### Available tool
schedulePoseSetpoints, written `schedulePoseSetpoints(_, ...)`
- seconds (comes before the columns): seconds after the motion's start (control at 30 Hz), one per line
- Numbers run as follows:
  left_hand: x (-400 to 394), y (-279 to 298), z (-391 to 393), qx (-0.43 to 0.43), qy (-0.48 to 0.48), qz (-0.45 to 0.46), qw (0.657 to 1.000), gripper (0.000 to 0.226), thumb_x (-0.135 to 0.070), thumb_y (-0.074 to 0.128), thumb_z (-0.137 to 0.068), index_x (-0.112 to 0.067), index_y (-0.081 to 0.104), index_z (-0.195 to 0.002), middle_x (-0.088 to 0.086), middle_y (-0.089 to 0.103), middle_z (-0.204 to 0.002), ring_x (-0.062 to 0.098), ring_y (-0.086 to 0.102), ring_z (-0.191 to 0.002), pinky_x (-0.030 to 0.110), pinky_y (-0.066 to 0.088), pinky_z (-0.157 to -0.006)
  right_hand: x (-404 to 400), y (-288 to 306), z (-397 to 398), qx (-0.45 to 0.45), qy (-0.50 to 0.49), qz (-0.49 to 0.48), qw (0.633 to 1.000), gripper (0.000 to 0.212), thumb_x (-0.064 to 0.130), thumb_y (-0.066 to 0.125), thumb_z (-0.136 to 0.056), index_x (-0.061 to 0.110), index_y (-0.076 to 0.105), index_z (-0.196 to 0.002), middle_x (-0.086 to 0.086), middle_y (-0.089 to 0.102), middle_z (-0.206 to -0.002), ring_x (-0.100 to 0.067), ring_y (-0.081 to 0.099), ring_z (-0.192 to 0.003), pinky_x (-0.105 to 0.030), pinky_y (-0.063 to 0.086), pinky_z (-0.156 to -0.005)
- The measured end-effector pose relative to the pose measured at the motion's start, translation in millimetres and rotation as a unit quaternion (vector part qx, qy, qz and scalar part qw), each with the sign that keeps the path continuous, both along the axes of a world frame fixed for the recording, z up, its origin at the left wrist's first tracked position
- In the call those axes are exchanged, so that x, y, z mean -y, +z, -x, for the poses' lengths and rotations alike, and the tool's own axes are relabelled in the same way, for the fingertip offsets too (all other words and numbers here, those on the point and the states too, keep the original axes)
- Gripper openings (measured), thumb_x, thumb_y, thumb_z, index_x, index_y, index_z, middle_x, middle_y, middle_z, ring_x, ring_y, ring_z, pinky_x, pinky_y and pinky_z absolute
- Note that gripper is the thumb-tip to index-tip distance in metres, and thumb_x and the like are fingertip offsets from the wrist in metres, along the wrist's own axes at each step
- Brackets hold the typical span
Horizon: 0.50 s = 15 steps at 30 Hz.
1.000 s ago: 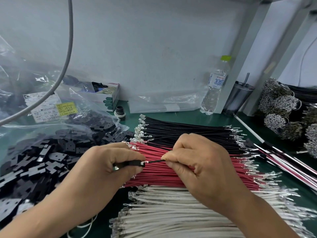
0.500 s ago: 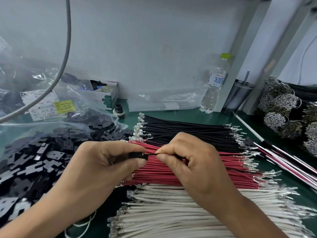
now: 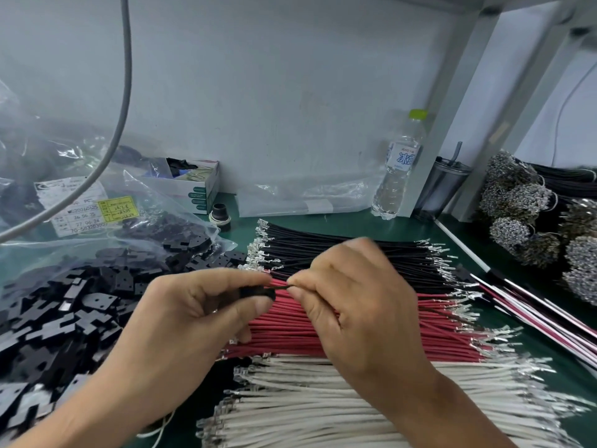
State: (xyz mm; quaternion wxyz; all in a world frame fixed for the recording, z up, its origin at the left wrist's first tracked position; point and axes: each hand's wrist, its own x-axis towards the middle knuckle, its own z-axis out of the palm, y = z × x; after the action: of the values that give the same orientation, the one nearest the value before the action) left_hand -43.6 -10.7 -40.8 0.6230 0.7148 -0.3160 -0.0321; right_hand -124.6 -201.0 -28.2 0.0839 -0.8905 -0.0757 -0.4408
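Observation:
My left hand pinches a small black connector housing between thumb and forefinger. My right hand pinches a thin black wire just right of the housing, its end inside or against the housing. Both hands hover over the flat row of red wires. Black wires with metal terminals lie behind, white wires in front, all on the green mat.
A heap of black plastic parts spills from a clear bag at left. A small box, a water bottle and a dark tumbler stand at the back wall. Bundled terminated wires and loose mixed wires lie right.
My right hand has pushed the black wire's metal terminal into the housing held in my left hand; the terminal no longer shows. Both hands have drifted slightly up and closer together.

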Motion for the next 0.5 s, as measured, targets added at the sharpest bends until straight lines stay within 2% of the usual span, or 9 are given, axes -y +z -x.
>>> schedulePoseSetpoints(0.07,1.9,-1.2,-1.1,-0.016,0.022,0.041,0.999,0.038,-0.031,0.082,-0.07,-0.038,0.08,-0.107,0.01,0.077,-0.072,0.014,0.068,-0.053,0.018,0.056,-0.054,-0.1,-0.5,1.2,0.065,-0.01,0.027,0.997,0.011,0.018,0.068,-0.094,0.014,0.076,-0.089,0.001,0.065,-0.088,-0.019,0.055,-0.082,-0.03,0.045,-0.066)
schedulePoseSetpoints(0.1,1.8,-1.4,-1.3,-0.023,0.032,0.056,0.998,0.037,-0.027,0.082,-0.07,-0.036,0.081,-0.105,0.01,0.077,-0.07,0.011,0.066,-0.05,0.015,0.053,-0.051,-0.8,-3.2,1.9,0.057,-0.001,0.041,0.998,0.009,0.015,0.068,-0.094,0.013,0.076,-0.089,0.001,0.065,-0.088,-0.02,0.055,-0.08,-0.031,0.045,-0.064)
schedulePoseSetpoints(0.2,-1.1,-0.4,-3.4,-0.046,0.065,0.073,0.994,0.027,-0.022,0.08,-0.072,-0.033,0.083,-0.097,0.006,0.076,-0.064,0.003,0.059,-0.043,0.01,0.047,-0.043,-4.3,-12.5,-1.2,-0.109,-0.015,0.077,0.991,0.006,0.023,0.069,-0.092,0.021,0.073,-0.096,0.009,0.064,-0.091,-0.015,0.054,-0.084,-0.032,0.05,-0.063)
schedulePoseSetpoints(0.27,-3.5,1.3,-5.4,-0.053,0.081,0.073,0.993,0.025,-0.025,0.08,-0.072,-0.035,0.083,-0.095,0.006,0.078,-0.066,0.003,0.06,-0.043,0.011,0.048,-0.043,-4.8,-15.0,-5.5,-0.184,-0.034,0.044,0.981,0.018,0.035,0.069,-0.09,0.029,0.071,-0.107,0.015,0.062,-0.096,-0.01,0.053,-0.09,-0.03,0.051,-0.07)
schedulePoseSetpoints(0.33,-5.0,3.2,-6.9,-0.057,0.092,0.08,0.991,0.024,-0.026,0.081,-0.071,-0.035,0.083,-0.093,0.007,0.078,-0.066,0.003,0.06,-0.044,0.012,0.049,-0.043,-3.9,-15.6,-7.7,-0.19,-0.033,0.004,0.981,0.019,0.037,0.074,-0.086,0.033,0.073,-0.105,0.018,0.059,-0.089,-0.007,0.052,-0.085,-0.024,0.048,-0.066)
schedulePoseSetpoints(0.4,-5.2,4.2,-7.6,-0.062,0.096,0.084,0.99,0.022,-0.028,0.081,-0.071,-0.035,0.083,-0.092,0.008,0.077,-0.065,0.003,0.059,-0.043,0.011,0.048,-0.043,-4.0,-15.5,-7.7,-0.192,-0.026,-0.019,0.981,0.01,0.034,0.076,-0.084,0.034,0.075,-0.095,0.019,0.058,-0.082,-0.003,0.05,-0.081,-0.019,0.043,-0.063)
schedulePoseSetpoints(0.5,-5.0,3.4,-8.4,-0.068,0.097,0.083,0.989,0.022,-0.03,0.08,-0.07,-0.034,0.084,-0.09,0.007,0.077,-0.066,0.003,0.059,-0.043,0.011,0.048,-0.043,-4.0,-14.1,-6.4,-0.207,-0.027,-0.036,0.977,0.002,0.034,0.075,-0.085,0.034,0.073,-0.086,0.02,0.055,-0.084,-0.001,0.049,-0.084,-0.013,0.04,-0.063)
